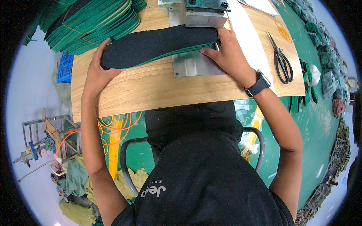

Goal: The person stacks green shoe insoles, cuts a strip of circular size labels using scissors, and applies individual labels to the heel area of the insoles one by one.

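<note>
Both hands pinch the black insole (158,45) at the top centre of the frame: left hand (98,71) closes on its left end, right hand (230,56) presses its right end under the metal press (205,13). Its long axis runs left-right across the table (151,90), between the grips. Scissors (282,60) lie right.

Press (205,11) cut off by top edge, upper part unseen. Insole (158,45) right end hidden under press head and right hand (230,56); whether fingertips pinch it can't tell. Left hand (98,69) fingertips curl over insole heel, hidden behind it. Insole stack (94,22) cut at top edge. Counter (151,90) front middle hidden by person's hood. Pile right of counter (332,64) too small, unclear.
</note>
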Demonstrator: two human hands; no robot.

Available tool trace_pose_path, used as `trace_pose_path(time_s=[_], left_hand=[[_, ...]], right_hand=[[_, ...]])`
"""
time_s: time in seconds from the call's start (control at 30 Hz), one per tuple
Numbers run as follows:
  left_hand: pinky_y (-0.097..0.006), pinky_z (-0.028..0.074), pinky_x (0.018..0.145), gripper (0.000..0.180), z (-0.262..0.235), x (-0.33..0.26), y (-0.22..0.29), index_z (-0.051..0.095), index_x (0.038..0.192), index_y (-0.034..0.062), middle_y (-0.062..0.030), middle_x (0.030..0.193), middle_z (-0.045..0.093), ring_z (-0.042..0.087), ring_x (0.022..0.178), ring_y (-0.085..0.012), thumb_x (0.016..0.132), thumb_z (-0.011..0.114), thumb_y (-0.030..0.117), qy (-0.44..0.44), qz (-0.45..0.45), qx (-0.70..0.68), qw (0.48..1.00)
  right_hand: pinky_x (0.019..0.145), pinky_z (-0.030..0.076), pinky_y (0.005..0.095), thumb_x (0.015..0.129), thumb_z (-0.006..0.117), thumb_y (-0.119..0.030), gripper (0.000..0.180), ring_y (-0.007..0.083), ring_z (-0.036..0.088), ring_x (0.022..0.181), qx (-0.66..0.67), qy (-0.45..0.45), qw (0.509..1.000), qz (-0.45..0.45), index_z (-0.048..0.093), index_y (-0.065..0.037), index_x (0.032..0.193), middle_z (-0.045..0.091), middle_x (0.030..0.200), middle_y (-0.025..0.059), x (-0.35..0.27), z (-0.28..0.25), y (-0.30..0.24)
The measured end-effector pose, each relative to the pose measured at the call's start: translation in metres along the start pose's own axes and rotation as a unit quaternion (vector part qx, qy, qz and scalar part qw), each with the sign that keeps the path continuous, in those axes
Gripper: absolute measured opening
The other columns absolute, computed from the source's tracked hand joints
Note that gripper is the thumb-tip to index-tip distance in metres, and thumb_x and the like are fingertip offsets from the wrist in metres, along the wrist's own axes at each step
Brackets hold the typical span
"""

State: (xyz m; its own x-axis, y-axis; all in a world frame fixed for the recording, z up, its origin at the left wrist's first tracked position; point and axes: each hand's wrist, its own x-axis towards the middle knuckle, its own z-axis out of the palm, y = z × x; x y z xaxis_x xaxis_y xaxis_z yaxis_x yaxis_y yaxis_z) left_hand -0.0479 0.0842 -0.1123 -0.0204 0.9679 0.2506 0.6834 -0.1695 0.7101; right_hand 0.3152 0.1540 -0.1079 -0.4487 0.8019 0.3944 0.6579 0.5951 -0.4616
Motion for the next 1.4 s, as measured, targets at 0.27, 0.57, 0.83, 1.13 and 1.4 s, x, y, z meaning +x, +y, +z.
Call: trace_pose_path(time_s=[0.27,0.57,0.83,1.13,1.4], left_hand=[[-0.029,0.045,0.089,0.085,0.006,0.0,-0.003,0.045,0.136,0.0069,-0.0126,0.123,0.053,0.054,0.107,-0.0197,0.058,0.081,0.003,0.003,-0.004,-0.092,0.996],[-0.025,0.044,0.062,0.079,0.011,0.001,-0.024,0.049,0.134,0.0052,-0.0087,0.102,0.055,0.049,0.071,-0.0123,0.063,0.082,0.013,0.07,-0.034,0.015,0.997],[-0.028,0.045,0.077,0.075,0.011,-0.001,-0.009,0.048,0.134,0.0022,-0.0122,0.116,0.054,0.054,0.089,-0.0163,0.069,0.08,0.023,0.029,0.006,0.003,1.0],[-0.035,0.033,0.104,0.066,0.001,-0.005,-0.022,0.044,0.135,-0.001,-0.017,0.13,0.049,0.046,0.121,-0.0248,0.081,0.069,0.027,0.015,0.038,0.001,0.999],[-0.035,0.028,0.107,0.063,0.004,-0.002,-0.018,0.044,0.134,-0.0042,-0.02,0.134,0.048,0.043,0.126,-0.0261,0.086,0.063,0.031,0.033,0.012,0.019,0.999]], right_hand=[[0.077,0.043,0.0344,0.075,0.078,-0.029,0.055,0.027,0.048,0.088,0.038,0.04,0.998,-0.009,0.054,-0.001,0.115,0.054,0.097,0.0144,-0.006,0.007,0.008],[0.08,0.044,0.0369,0.076,0.076,-0.026,0.048,0.0285,0.049,0.091,0.017,0.062,0.998,-0.011,0.056,-0.003,0.113,0.057,0.093,0.0136,-0.006,0.014,0.011],[0.077,0.044,0.0356,0.077,0.075,-0.03,0.047,0.0278,0.049,0.088,-0.006,0.052,0.999,0.009,0.057,-0.005,0.112,0.058,0.087,0.0129,0.005,0.015,0.018],[0.07,0.041,0.0357,0.081,0.07,-0.043,0.047,0.0235,0.046,0.079,0.054,0.052,0.997,0.012,0.062,-0.004,0.106,0.056,0.079,0.0103,0.003,0.009,0.007],[0.07,0.041,0.0345,0.081,0.071,-0.038,0.04,0.0257,0.047,0.079,0.011,0.09,0.996,-0.004,0.061,-0.002,0.096,0.054,0.074,0.0106,-0.005,0.006,-0.001]])
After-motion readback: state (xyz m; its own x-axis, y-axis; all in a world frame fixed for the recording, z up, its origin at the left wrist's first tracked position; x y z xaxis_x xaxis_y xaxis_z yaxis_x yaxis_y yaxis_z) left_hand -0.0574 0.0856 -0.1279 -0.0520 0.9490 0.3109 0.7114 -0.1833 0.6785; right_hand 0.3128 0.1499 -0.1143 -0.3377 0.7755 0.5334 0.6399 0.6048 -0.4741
